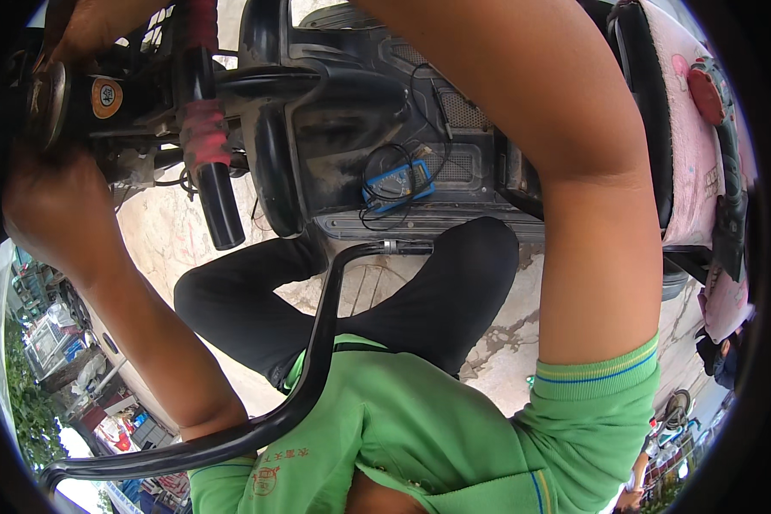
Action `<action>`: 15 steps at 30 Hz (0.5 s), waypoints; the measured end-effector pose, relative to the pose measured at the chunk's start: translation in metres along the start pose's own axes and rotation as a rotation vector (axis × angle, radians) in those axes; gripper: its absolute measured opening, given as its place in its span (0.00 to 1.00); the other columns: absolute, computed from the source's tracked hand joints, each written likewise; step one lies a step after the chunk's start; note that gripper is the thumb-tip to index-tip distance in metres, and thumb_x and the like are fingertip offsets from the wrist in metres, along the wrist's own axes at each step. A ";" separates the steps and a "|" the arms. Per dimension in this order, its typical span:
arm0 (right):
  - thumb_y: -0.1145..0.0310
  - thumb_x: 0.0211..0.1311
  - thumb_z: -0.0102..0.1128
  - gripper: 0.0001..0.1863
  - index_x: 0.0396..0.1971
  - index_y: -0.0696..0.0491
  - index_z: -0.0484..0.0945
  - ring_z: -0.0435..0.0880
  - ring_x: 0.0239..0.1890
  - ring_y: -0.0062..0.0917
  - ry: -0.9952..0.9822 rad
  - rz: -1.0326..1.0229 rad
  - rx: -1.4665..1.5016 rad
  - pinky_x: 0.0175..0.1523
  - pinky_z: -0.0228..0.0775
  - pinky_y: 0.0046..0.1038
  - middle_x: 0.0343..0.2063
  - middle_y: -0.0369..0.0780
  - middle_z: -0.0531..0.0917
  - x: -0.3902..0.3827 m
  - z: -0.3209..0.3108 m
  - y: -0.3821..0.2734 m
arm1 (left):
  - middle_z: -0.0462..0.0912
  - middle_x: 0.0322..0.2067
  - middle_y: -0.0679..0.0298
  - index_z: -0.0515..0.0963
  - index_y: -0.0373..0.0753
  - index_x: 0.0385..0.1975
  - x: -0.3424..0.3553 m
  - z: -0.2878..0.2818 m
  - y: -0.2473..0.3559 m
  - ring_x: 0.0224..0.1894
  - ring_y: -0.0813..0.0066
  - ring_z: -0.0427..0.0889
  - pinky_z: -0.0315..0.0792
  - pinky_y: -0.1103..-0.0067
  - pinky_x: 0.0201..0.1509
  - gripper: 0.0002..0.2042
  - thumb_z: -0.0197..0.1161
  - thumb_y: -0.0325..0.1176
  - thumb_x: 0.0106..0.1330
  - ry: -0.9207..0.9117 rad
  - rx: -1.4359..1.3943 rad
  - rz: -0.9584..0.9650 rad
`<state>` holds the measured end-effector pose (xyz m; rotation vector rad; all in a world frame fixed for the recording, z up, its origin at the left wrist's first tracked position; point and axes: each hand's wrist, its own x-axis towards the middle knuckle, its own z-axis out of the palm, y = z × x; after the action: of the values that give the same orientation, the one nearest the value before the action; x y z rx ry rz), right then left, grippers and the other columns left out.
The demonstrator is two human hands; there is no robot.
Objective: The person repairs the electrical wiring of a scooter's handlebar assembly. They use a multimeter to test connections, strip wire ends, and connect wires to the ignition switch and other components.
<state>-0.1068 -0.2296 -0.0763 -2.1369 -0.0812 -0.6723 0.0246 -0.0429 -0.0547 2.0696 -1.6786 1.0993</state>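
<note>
At the far left, my left hand (60,206) is bent into a closed shape just below a round silver-rimmed part (57,104) on the vehicle's dark front. Its fingers run into deep shadow, so what they hold is hidden. My right arm (565,111) arches across the top, out of view. My right hand (103,27) comes back in at the upper left, fingers pointing down by the upper side of that rim. Its grip is not clear. Near both hands is a handlebar grip (206,137) with red wrapping and a black end. A round orange sticker (107,98) sits beside the rim.
A blue-cased meter (398,186) with tangled black leads lies on the black footboard (454,221). A bent black tube (321,343) curves past my left arm and knees. At the right is a pink padded seat (681,128). Several goods stand behind at the lower left.
</note>
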 end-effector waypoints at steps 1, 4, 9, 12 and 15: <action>0.55 0.68 0.57 0.23 0.48 0.60 0.85 0.85 0.45 0.40 0.013 0.021 0.024 0.48 0.78 0.40 0.44 0.50 0.87 -0.016 -0.003 -0.017 | 0.89 0.35 0.51 0.87 0.37 0.43 -0.002 0.000 -0.001 0.35 0.55 0.89 0.79 0.67 0.40 0.17 0.62 0.33 0.55 0.041 -0.030 0.007; 0.61 0.67 0.57 0.19 0.47 0.61 0.85 0.86 0.43 0.43 0.085 0.019 0.067 0.45 0.81 0.41 0.43 0.52 0.87 -0.041 -0.008 -0.038 | 0.90 0.35 0.53 0.87 0.38 0.43 0.000 0.002 0.005 0.34 0.59 0.90 0.80 0.69 0.40 0.17 0.63 0.33 0.54 0.114 -0.128 -0.002; 0.65 0.65 0.56 0.17 0.43 0.62 0.86 0.87 0.43 0.45 0.309 -0.110 0.049 0.48 0.80 0.39 0.39 0.56 0.87 -0.034 0.012 -0.021 | 0.90 0.34 0.55 0.87 0.39 0.45 0.000 0.001 0.016 0.32 0.62 0.90 0.80 0.70 0.39 0.17 0.63 0.32 0.56 0.117 -0.189 0.021; 0.66 0.64 0.55 0.17 0.41 0.62 0.87 0.88 0.43 0.45 0.296 -0.045 0.093 0.48 0.79 0.39 0.38 0.56 0.87 -0.028 0.013 -0.020 | 0.90 0.34 0.55 0.87 0.40 0.46 -0.001 0.003 0.003 0.31 0.65 0.90 0.80 0.70 0.38 0.17 0.63 0.33 0.56 0.087 -0.176 0.063; 0.65 0.63 0.56 0.17 0.40 0.63 0.87 0.88 0.43 0.45 0.236 0.088 0.040 0.49 0.79 0.40 0.37 0.55 0.88 -0.023 0.010 -0.036 | 0.90 0.33 0.55 0.87 0.40 0.47 -0.001 0.001 0.007 0.30 0.65 0.89 0.79 0.70 0.37 0.17 0.63 0.34 0.57 0.121 -0.210 0.100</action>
<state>-0.1326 -0.1956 -0.0664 -1.9956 0.1254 -0.8577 0.0180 -0.0445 -0.0579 1.7737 -1.7708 1.0065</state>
